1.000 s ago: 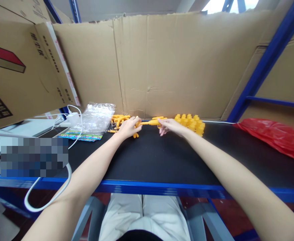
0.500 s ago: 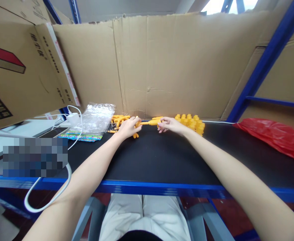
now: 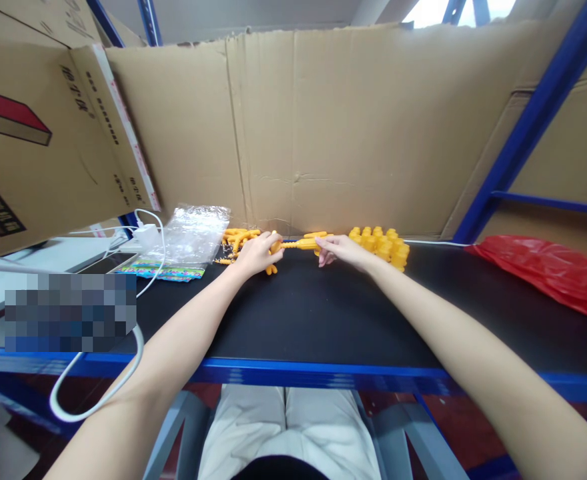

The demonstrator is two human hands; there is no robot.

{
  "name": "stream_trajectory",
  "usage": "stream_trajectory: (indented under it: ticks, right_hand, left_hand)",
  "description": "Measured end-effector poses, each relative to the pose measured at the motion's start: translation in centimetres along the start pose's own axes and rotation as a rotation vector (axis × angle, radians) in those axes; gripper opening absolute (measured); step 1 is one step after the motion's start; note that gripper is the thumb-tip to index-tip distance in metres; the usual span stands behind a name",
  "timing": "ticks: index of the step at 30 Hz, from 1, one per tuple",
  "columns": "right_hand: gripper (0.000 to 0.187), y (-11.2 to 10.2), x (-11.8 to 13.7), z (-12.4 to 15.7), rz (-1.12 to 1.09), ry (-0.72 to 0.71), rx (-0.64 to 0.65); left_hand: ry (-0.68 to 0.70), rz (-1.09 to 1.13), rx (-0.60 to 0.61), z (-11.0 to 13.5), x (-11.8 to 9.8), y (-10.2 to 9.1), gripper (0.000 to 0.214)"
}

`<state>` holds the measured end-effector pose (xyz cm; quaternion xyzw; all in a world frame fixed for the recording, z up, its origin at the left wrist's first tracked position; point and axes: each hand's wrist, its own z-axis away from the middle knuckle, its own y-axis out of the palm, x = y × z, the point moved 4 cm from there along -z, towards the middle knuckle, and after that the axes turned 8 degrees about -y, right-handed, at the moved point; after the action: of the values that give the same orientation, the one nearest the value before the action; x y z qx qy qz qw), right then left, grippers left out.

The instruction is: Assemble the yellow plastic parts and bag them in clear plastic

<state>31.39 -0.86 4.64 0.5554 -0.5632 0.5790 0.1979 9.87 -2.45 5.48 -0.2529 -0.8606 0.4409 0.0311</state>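
Observation:
Between my two hands stretches a yellow plastic piece [image 3: 297,245] with a thin ridged stem and a thicker right part. My left hand [image 3: 260,253] is closed around its left end, and a small forked yellow end [image 3: 271,270] pokes out below the fingers. My right hand [image 3: 342,251] pinches the thicker part at the right, thumb and fingers together. Behind the left hand lies a pile of branching yellow pieces [image 3: 241,236]. Just right of the right hand stands a cluster of knobbly yellow pieces [image 3: 382,245]. Another yellow piece [image 3: 313,235] lies behind the held one.
On the left of the black tabletop [image 3: 313,313] are a clear plastic bag [image 3: 193,233], a colourful packet [image 3: 173,272] and a white cable [image 3: 141,340] that loops over my left forearm. A red plastic bag [image 3: 548,270] lies right. Cardboard [image 3: 363,127] walls the back.
My right fingers have closed more tightly on the right part of the yellow piece and shifted slightly. My left hand stays almost where it was.

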Motion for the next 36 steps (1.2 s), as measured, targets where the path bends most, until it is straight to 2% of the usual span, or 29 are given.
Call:
stream_trajectory:
  ticks: [5, 6, 9, 10, 14, 18, 29, 32, 35, 36]
  right_hand:
    - [0.044, -0.08, -0.06, 0.30, 0.016, 0.052, 0.063]
    - [0.047, -0.12, -0.07, 0.36, 0.012, 0.048, 0.072]
    - [0.070, -0.25, -0.11, 0.34, -0.021, -0.002, 0.059]
    - [0.069, -0.27, -0.12, 0.26, -0.032, -0.027, 0.045]
    - [0.044, -0.35, -0.24, -0.18, -0.047, -0.073, -0.016]
    - [0.036, -0.27, -0.08, -0.23, -0.072, -0.046, -0.022]
    - [0.060, 0.00, 0.17, 0.01, -0.013, 0.119, -0.051]
    - [0.049, -0.32, 0.21, 0.19, -0.038, 0.079, -0.007]
    - [0.064, -0.44, 0.48, 0.48, -0.079, 0.004, 0.049]
    - [0.064, -0.43, 0.55, 0.57, -0.089, -0.004, 0.059]
  left_hand:
    - [0.000, -0.027, -0.002, 0.02, 0.16, 0.13, 0.023]
    - [-0.003, -0.035, -0.005, 0.02, 0.22, 0.15, 0.023]
    - [-0.006, -0.045, -0.015, 0.03, 0.38, 0.19, 0.023]
    - [-0.005, -0.044, -0.016, 0.03, 0.40, 0.19, 0.023]
    - [-0.005, -0.033, -0.016, 0.03, 0.32, 0.13, 0.023]
    - [0.005, -0.021, -0.015, 0.06, 0.02, -0.02, 0.022]
    - [0.032, -0.007, -0.033, 0.09, -0.32, -0.07, 0.023]
    - [0.013, -0.013, -0.024, 0.07, -0.26, -0.13, 0.023]
    - [0.011, -0.025, -0.021, 0.06, -0.17, -0.12, 0.024]
    - [0.016, -0.029, -0.022, 0.06, -0.14, -0.09, 0.024]
